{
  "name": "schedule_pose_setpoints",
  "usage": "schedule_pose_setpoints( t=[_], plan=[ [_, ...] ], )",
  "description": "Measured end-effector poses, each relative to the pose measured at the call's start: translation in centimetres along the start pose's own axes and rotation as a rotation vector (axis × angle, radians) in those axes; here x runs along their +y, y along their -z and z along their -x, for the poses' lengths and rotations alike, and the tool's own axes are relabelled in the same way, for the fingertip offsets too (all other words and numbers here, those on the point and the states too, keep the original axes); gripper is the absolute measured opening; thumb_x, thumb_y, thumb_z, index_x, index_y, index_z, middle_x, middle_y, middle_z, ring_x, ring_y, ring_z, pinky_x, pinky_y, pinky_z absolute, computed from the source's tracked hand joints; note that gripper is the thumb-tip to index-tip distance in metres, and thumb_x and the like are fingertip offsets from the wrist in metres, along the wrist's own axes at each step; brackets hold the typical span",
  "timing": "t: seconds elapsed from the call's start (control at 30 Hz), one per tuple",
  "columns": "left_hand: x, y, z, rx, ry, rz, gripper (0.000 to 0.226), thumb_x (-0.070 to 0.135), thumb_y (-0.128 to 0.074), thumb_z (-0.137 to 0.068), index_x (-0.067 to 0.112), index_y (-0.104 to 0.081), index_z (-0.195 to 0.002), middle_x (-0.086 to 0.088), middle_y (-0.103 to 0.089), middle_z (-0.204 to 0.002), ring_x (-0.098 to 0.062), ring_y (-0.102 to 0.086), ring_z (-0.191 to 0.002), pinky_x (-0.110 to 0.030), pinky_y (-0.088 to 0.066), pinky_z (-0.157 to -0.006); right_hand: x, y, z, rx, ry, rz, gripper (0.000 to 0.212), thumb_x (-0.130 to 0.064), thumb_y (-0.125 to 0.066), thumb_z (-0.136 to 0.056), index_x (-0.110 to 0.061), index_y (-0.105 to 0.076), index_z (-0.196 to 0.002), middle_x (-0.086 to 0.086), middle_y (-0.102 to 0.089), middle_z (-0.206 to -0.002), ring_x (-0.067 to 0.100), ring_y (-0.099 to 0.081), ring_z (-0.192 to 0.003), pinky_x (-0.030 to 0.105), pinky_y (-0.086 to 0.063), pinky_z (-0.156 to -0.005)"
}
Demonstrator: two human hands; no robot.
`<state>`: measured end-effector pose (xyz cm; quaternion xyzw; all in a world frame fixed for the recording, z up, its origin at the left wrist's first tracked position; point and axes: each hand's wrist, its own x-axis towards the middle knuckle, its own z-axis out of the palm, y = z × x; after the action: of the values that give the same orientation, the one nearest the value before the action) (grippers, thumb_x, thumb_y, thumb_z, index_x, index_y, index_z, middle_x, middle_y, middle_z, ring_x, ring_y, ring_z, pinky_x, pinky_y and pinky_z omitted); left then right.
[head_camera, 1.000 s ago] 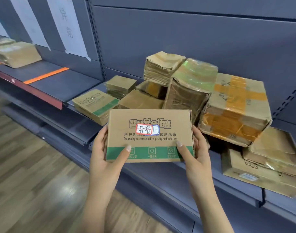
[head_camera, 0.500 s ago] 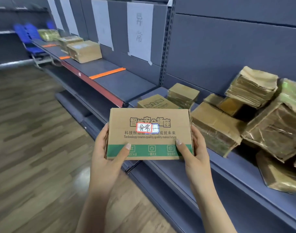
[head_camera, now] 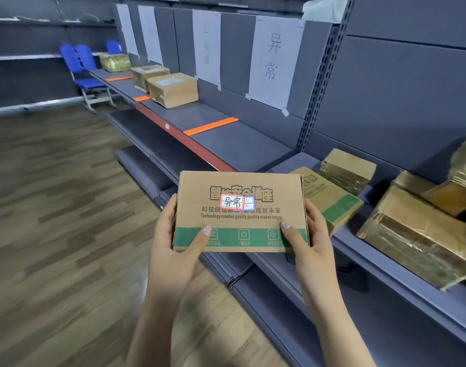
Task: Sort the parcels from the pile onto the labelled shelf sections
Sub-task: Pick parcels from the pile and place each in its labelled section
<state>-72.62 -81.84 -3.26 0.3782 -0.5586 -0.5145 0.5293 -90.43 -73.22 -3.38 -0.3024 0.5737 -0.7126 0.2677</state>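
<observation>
While parcel (head_camera: 241,221) hides shelf edge (head_camera: 197,149), pile (head_camera: 417,234) cropped

The carton (head_camera: 241,211) sits between the left hand (head_camera: 171,250) and right hand (head_camera: 314,250), in front of the shelf (head_camera: 234,147). The parcel pile (head_camera: 417,234) is on the shelf to its right, two boxes (head_camera: 173,90) farther left, paper sign (head_camera: 273,62) behind.

Matt cardboard parcel (head_camera: 241,211), glossy tape-wrapped parcels (head_camera: 417,234), matt metal shelf (head_camera: 242,147), wood-look floor (head_camera: 54,207)
</observation>
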Motion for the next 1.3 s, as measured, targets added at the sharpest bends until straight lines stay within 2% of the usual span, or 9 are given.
schedule_pose_setpoints(
  t=[0.37,0.5,0.67,0.77,0.93,1.0,1.1,1.2,1.3],
  plan=[
    [-1.7,1.3,-6.7,0.067,0.019,0.014,0.065,0.000,-0.067,-0.086,0.041,-0.043,-0.132,0.020,-0.060,-0.124,0.008,-0.058,-0.109,-0.008,-0.049,-0.080,2.0,-5.4,-6.2,-0.028,0.010,0.053,0.052,-0.012,-0.062,-0.095,-0.033,-0.046,-0.139,-0.015,-0.060,-0.130,-0.008,-0.061,-0.109,0.011,-0.053,-0.073],
    [-2.9,1.5,-11.5,0.039,0.027,0.012,0.065,0.001,-0.067,-0.087,0.036,-0.043,-0.136,0.015,-0.061,-0.127,0.001,-0.060,-0.112,-0.014,-0.052,-0.084,3.6,-7.8,-10.0,-0.001,0.008,0.095,0.054,-0.019,-0.064,-0.094,-0.035,-0.046,-0.142,-0.021,-0.058,-0.133,-0.006,-0.056,-0.119,0.022,-0.050,-0.097],
    [-4.3,0.8,-19.5,-0.025,0.038,0.013,0.062,-0.003,-0.065,-0.088,0.032,-0.045,-0.135,0.017,-0.064,-0.118,0.004,-0.062,-0.105,-0.011,-0.051,-0.077,4.9,-11.3,-16.1,0.052,0.015,0.104,0.055,-0.018,-0.064,-0.094,-0.033,-0.044,-0.143,-0.022,-0.058,-0.131,-0.011,-0.055,-0.116,0.014,-0.048,-0.093],
    [-5.1,0.2,-24.5,-0.061,0.048,-0.002,0.064,-0.002,-0.065,-0.088,0.027,-0.043,-0.141,0.018,-0.064,-0.118,0.004,-0.062,-0.105,-0.011,-0.051,-0.077,5.6,-13.2,-19.9,0.082,0.013,0.111,0.056,-0.019,-0.063,-0.095,-0.033,-0.042,-0.145,-0.021,-0.058,-0.132,-0.006,-0.056,-0.119,0.023,-0.048,-0.100],
    [-5.8,-0.2,-30.6,-0.106,0.048,-0.034,0.068,0.002,-0.065,-0.089,0.027,-0.039,-0.146,0.015,-0.064,-0.124,0.000,-0.062,-0.110,-0.015,-0.052,-0.084,6.2,-16.0,-24.9,0.113,-0.017,0.073,0.055,-0.012,-0.059,-0.096,-0.028,-0.042,-0.146,-0.017,-0.059,-0.128,-0.018,-0.060,-0.096,0.005,-0.049,-0.066],
    [-6.3,-0.3,-32.6,-0.109,0.043,-0.038,0.067,0.001,-0.064,-0.089,0.027,-0.040,-0.146,0.013,-0.063,-0.126,-0.002,-0.061,-0.112,-0.019,-0.052,-0.089,6.7,-16.9,-26.3,0.108,-0.024,0.075,0.056,-0.013,-0.059,-0.097,-0.028,-0.041,-0.147,-0.016,-0.059,-0.130,-0.017,-0.061,-0.095,0.006,-0.049,-0.065],
    [-6.8,-0.8,-34.7,-0.120,0.052,-0.035,0.064,-0.001,-0.063,-0.090,0.030,-0.043,-0.141,0.014,-0.065,-0.124,-0.002,-0.061,-0.112,-0.022,-0.052,-0.093,7.2,-17.7,-27.8,0.110,-0.045,0.091,0.058,-0.017,-0.059,-0.097,-0.032,-0.039,-0.149,-0.016,-0.062,-0.130,-0.008,-0.064,-0.101,0.015,-0.055,-0.069],
    [-7.5,-1.5,-36.7,-0.162,0.070,-0.024,0.062,0.000,-0.063,-0.090,0.038,-0.044,-0.135,0.016,-0.065,-0.122,-0.002,-0.061,-0.113,-0.024,-0.051,-0.093,7.5,-18.0,-29.4,0.153,-0.036,0.166,0.059,-0.024,-0.060,-0.097,-0.035,-0.037,-0.150,-0.021,-0.058,-0.135,-0.007,-0.058,-0.116,0.030,-0.052,-0.098],
    [-8.5,-2.2,-38.9,-0.225,0.097,-0.021,0.063,0.002,-0.062,-0.091,0.033,-0.042,-0.142,0.015,-0.065,-0.124,-0.002,-0.060,-0.115,-0.026,-0.050,-0.094,7.9,-18.3,-30.9,0.190,-0.043,0.230,0.060,-0.028,-0.061,-0.096,-0.036,-0.037,-0.150,-0.023,-0.055,-0.138,-0.016,-0.052,-0.117,0.013,-0.042,-0.098]
  ],
)
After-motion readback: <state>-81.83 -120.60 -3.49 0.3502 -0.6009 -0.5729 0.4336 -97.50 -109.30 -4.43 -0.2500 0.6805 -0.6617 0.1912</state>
